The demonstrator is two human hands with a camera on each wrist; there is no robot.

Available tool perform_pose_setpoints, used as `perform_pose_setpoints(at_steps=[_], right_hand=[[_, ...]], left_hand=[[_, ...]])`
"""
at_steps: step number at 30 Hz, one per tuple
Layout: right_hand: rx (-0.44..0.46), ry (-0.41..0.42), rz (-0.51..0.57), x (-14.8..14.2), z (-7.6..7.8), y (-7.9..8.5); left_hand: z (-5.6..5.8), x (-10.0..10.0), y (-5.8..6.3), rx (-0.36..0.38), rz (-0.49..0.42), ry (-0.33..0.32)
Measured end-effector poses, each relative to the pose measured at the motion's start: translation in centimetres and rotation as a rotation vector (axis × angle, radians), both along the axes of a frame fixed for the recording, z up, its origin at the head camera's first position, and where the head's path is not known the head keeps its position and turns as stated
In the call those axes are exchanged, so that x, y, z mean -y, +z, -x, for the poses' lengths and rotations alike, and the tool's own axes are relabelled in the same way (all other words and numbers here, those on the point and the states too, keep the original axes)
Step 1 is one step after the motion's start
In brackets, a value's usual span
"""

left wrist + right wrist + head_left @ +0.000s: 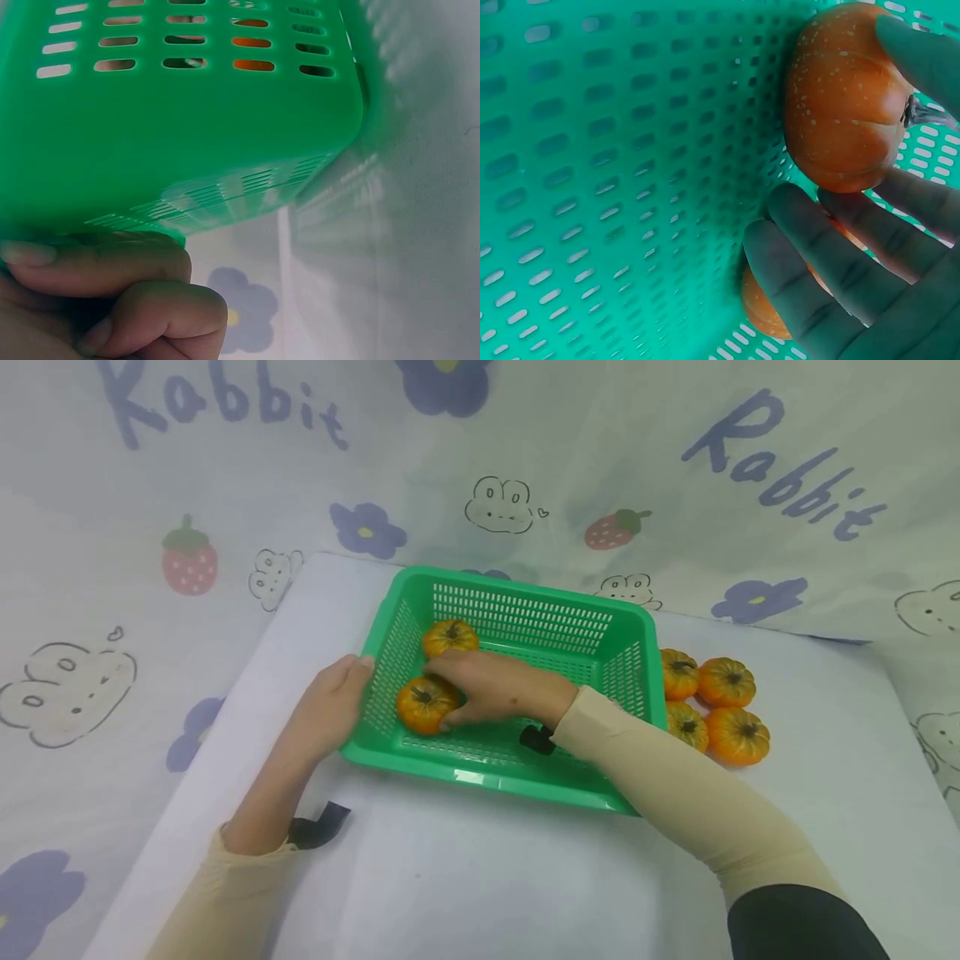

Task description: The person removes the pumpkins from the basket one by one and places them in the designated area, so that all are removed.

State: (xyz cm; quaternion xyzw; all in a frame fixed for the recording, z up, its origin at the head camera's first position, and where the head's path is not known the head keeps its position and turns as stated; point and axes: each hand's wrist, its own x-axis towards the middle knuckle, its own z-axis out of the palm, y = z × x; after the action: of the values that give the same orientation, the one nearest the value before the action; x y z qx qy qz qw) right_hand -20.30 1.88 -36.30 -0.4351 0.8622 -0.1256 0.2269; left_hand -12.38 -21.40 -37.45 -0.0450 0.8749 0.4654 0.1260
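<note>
A green perforated plastic basket point(510, 781) holds two small orange pumpkins at its left end. My left hand point(333, 706) grips the left rim; its curled fingers point(97, 266) show beneath the basket wall in the left wrist view. Inside the basket, my right hand point(480, 685) has the nearer pumpkin point(426, 703) between thumb and fingers. In the right wrist view the thumb lies across this pumpkin point(844, 105), near its stem, and the fingers run along the opposite side. The farther pumpkin point(450, 637) sits just beyond the fingers, partly hidden behind them in the right wrist view.
Several more pumpkins point(727, 682) stand grouped on the white table point(480, 868) against the basket's right side. A cloth point(420, 468) printed with rabbits, flowers and strawberries hangs behind the table. Dark straps point(318, 828) show at the wrists.
</note>
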Motion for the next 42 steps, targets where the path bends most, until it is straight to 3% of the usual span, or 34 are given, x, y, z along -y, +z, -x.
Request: perform_pose_setpoints(at_steps=[42], right_hand=[[0.060, -0.019, -0.061, 0.03, 0.09, -0.29]], left_hand=[[0.09, -0.02, 0.50, 0.026, -0.029, -0.003]])
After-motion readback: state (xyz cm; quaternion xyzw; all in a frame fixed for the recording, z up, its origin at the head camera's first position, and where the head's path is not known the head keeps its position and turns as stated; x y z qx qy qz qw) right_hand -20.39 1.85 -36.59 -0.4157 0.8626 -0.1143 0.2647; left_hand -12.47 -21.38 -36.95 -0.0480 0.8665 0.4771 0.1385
